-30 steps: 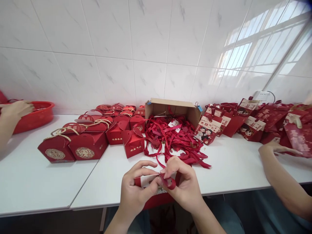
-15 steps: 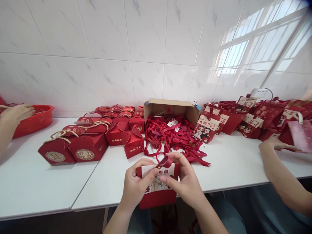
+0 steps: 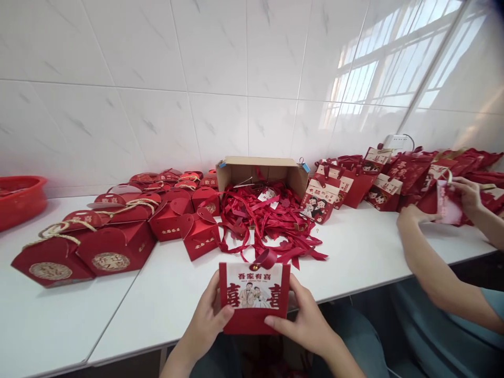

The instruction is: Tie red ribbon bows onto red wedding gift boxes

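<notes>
On the near side of the cardboard box [image 3: 262, 163], the left hand [image 3: 205, 321] and the right hand [image 3: 309, 319] clasped opposite sides of a red gift bag [image 3: 254, 319]; red ribbons [image 3: 271, 227] spilled from the box, red cartons [image 3: 124, 247] stood left of it, and printed bags [image 3: 319, 203] right of it

Gift bag [image 3: 255, 321]: deep red, cream panel [image 3: 255, 283] printed with red characters and 2 cartoon figures, pale suit and white gown; ribbon handle [image 3: 268, 258] dark red. Ribbon heap [image 3: 271, 226] crimson, carton [image 3: 260, 162] tan, front-left gift boxes [image 3: 118, 236] red with round gold medallions [image 3: 111, 261] and cream rope handles [image 3: 142, 203]. Basin [image 3: 23, 212] orange-red; tabletop [image 3: 165, 304] plain white; wall tiles [image 3: 216, 52] white, veined grey.
</notes>
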Demonstrator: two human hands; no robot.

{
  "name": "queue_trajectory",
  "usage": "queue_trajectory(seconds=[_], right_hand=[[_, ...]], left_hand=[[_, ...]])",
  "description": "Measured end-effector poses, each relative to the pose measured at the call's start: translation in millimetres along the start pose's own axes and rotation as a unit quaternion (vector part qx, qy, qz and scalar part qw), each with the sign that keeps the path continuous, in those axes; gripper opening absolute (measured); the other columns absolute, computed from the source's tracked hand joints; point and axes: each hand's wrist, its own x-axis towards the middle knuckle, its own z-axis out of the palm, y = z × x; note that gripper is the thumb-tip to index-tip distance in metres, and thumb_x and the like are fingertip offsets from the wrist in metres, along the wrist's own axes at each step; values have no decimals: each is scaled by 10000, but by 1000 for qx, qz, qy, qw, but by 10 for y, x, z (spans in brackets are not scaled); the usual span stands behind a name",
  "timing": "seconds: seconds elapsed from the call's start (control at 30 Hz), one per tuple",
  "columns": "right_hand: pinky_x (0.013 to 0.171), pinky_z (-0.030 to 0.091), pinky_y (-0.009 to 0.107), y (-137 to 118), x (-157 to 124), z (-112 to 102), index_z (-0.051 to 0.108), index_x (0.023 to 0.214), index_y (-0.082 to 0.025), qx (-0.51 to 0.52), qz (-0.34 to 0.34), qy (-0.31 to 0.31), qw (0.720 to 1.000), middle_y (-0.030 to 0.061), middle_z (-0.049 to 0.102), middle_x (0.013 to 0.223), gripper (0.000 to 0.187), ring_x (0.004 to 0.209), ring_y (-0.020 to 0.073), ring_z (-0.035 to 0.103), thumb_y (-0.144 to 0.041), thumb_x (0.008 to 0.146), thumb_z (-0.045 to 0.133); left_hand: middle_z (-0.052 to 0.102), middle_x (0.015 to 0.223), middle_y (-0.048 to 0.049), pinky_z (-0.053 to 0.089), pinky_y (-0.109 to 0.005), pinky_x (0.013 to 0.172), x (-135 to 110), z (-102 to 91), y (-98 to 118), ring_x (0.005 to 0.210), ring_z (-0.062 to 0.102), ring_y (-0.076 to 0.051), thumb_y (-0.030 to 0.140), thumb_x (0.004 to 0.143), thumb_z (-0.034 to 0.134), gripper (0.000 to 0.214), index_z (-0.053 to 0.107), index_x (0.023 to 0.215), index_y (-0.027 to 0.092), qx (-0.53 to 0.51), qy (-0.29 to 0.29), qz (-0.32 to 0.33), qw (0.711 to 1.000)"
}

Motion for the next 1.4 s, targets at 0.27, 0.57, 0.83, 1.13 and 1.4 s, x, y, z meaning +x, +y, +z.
queue_trajectory(seconds=[0.27,0.57,0.83,1.13,1.4], right_hand=[[709,576,381,328,-304,-568,614,982,-184,40,70,300,951,109,725,925,497,805,282,686,-379,568,808],[827,510,498,456,-34,-1474,486,1204,-122,-159,227,545,791,200,613,1155,888,843,320,661,-554,496,802],[976,455,443,978,338,-1628,247,1423,5,-249,182,369,877,284,406,1395,865,1232,339,505,-496,768,510],[1106,297,479,1104,279,-1581,615,1191,-68,-395,161,232,874,193,514,1353,543,1305,342,404,-414,809,444],[1069,340,500,1197,240,-1652,619,1179,-43,-466,149,187,852,223,532,1317,609,1255,361,456,-463,818,368]], left_hand=[[566,1272,-125,435,-410,989,103,-50,55,1206,506,-315,644,798,501,569,626,1156,220,52,-19,25,998],[638,1128,-88,509,-356,877,177,-51,31,1045,604,-266,387,817,611,221,686,966,243,175,-47,49,982],[611,1154,-92,470,-374,938,163,-78,12,1096,571,-262,395,868,533,227,667,958,236,208,-69,30,975],[657,970,-76,488,-327,855,159,-56,70,919,624,-220,430,909,437,358,618,707,196,209,-105,2,972],[512,1212,-119,496,-366,879,679,-551,383,1171,505,-269,381,761,665,251,598,911,191,288,286,242,881]])
